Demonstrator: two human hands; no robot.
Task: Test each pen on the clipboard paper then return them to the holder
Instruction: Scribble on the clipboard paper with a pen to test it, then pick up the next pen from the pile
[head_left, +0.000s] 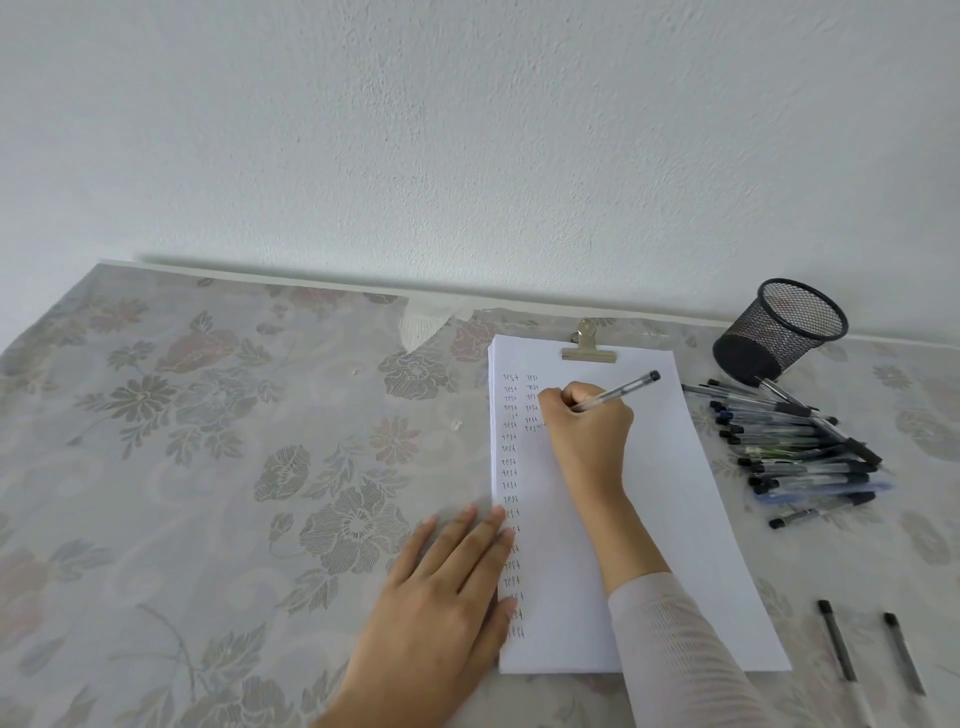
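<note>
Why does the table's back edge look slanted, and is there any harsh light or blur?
Head view: the wide-angle lens and a tilted head likely slant the table edge; light is soft and even, with a thin shadow on the wall above that edge; no glare on the paper; the two pens at the lower right look slightly soft.

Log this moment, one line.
right grip holds pen on paper | left grip flat on paper edge | holder empty | pens piled beside

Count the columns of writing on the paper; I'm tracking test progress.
2. A long column runs down the left edge of the paper; a short column sits right of it near the top, partly behind the right hand, which may hide more.
</note>
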